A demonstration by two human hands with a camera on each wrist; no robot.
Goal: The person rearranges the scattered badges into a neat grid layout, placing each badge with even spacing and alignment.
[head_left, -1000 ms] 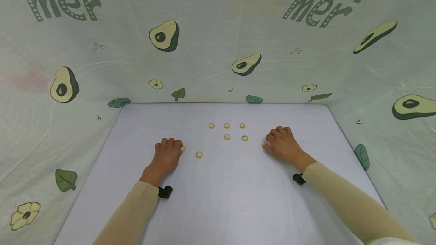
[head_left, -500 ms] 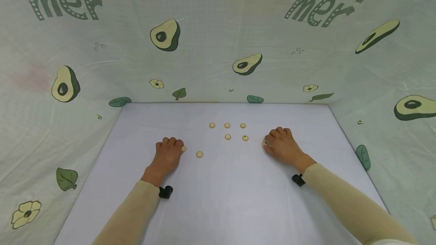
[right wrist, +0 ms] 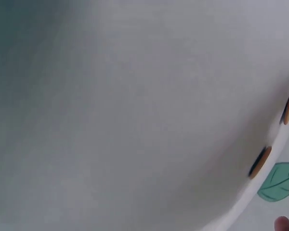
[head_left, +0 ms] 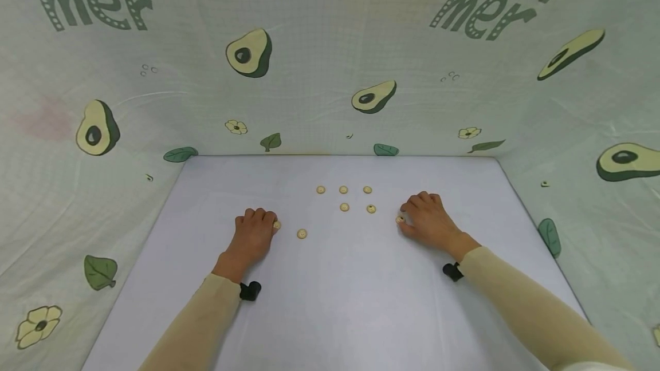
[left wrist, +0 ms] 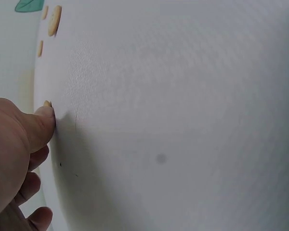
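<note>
A pale cloth printed with avocados, leaves, flowers and the word "summer" hangs at the left, back and right of the white tabletop. On the left, a beige sleeve leads to the left hand, with a black device at the wrist. That hand is narrowed, pinching a pinched button at the tips of thumb and forefinger; the left wrist view shows the thumb against its edge, close to the tabletop. Just right of it, a near button lies flat. Farther back and right come a row of three, the row's left button, middle button and right button. In front of the last two lie a front-left button and a front-right button. Next, an outer button sits at the thumb and forefinger tips of the right hand. Its fingers are curved, the gap narrow; I cannot tell whether it grips the button. Another beige sleeve follows.
</note>
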